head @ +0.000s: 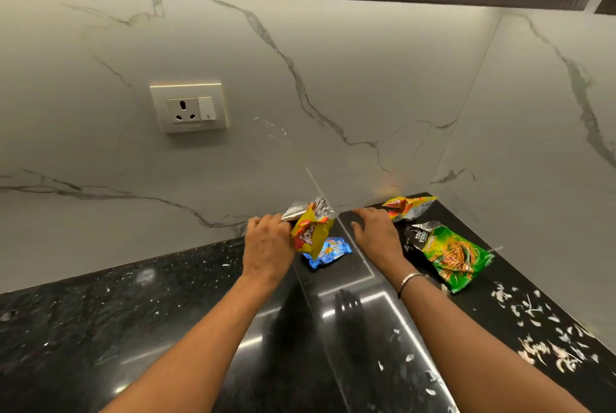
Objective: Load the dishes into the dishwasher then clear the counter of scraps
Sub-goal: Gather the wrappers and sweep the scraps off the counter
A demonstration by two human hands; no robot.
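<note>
head view: the scrap-clearing step looks to be in hand, with the left hand (pixel 266 242) curled round a crumpled yellow wrapper (pixel 310 232) above the counter (pixel 133 329). the right hand (pixel 376 232), fingers spread and empty, hovers by the orange wrapper (pixel 408 207) at its one o'clock. next it likely needs to pinch that one, then the blue wrapper (pixel 328 252) and green wrapper (pixel 450 252).

I am counting snack wrappers: 4 – yellow-red wrapper (pixel 310 232), blue wrapper (pixel 328 252), orange wrapper (pixel 408 207), green wrapper (pixel 450 254) | my hands: 2 – left hand (pixel 266 242), right hand (pixel 376 232) | bangle (pixel 409 282): 1 | wall socket (pixel 188 108): 1 | white scraps (pixel 546 336): too many and too small, I am not tallying them
</note>
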